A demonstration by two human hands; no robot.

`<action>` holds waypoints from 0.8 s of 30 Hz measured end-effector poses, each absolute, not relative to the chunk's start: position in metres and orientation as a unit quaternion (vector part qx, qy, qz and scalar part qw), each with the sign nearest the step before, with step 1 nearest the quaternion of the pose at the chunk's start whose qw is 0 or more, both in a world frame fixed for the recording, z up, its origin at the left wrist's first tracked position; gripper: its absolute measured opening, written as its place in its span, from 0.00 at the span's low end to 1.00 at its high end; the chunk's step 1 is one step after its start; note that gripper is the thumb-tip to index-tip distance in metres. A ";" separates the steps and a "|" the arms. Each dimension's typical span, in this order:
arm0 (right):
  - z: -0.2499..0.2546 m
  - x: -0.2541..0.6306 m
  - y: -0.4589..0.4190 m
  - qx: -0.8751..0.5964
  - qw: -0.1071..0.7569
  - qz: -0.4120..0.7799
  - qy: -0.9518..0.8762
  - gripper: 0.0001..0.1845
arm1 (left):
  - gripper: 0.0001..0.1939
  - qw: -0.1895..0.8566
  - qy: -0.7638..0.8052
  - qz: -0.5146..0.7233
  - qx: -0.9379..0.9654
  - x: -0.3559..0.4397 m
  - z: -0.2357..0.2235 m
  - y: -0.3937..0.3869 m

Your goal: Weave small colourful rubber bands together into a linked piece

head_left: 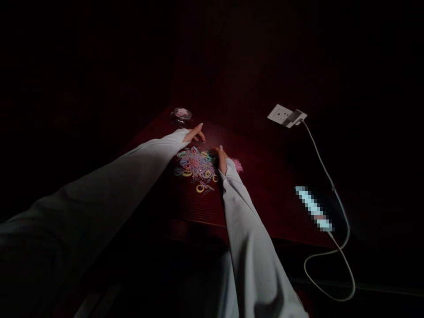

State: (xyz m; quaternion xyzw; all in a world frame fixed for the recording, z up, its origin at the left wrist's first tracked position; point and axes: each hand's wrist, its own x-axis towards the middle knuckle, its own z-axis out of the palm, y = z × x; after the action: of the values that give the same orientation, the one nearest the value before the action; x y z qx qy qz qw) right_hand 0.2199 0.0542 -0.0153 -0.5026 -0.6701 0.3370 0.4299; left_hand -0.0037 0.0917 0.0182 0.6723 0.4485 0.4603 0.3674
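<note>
A loose pile of small colourful hair ties (198,162), mostly pink, blue, lilac and yellow, lies on the dark red tabletop (195,210). Some hairpin-like pieces (209,190) show at its near edge. My left hand (196,133) hovers over the far left side of the pile, its thumb and fingers apart and nothing seen in it. At the pile's right side is my right hand (221,157), thumb raised and fingers reaching left, partly in shadow; it appears to hold nothing. Both arms wear long pale sleeves.
A round clear container (182,114) with something pink stands at the far left corner. Pink shreds (237,165) lie right of my right wrist. A lit, pixelated device (313,206) is at right, joined by a white cable (320,155) to a charger in the wall socket (281,115).
</note>
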 end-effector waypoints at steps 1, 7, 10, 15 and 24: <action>-0.015 0.218 0.052 -0.497 0.435 0.354 -0.662 0.43 | 0.44 0.385 0.443 0.448 0.674 -0.001 0.016 0.088; -0.009 0.210 0.043 -0.443 0.491 0.415 -0.624 0.39 | 0.39 0.496 0.387 0.398 0.668 0.005 0.021 0.066; -0.006 0.212 0.041 -0.439 0.498 0.422 -0.618 0.34 | 0.36 0.512 0.366 0.380 0.678 0.004 0.026 0.061; -0.005 0.213 0.042 -0.472 0.501 0.369 -0.625 0.26 | 0.25 0.377 0.357 0.358 0.776 0.002 0.021 0.054; 0.000 0.221 0.041 -0.495 0.487 0.291 -0.658 0.23 | 0.13 0.165 0.364 0.356 0.845 -0.014 0.035 0.063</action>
State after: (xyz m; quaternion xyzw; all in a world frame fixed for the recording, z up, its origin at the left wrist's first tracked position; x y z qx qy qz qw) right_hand 0.2207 0.0415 -0.0004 -0.4951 -0.6580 0.2910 0.4870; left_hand -0.0142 0.0628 0.0347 0.8446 0.3645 0.3558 0.1650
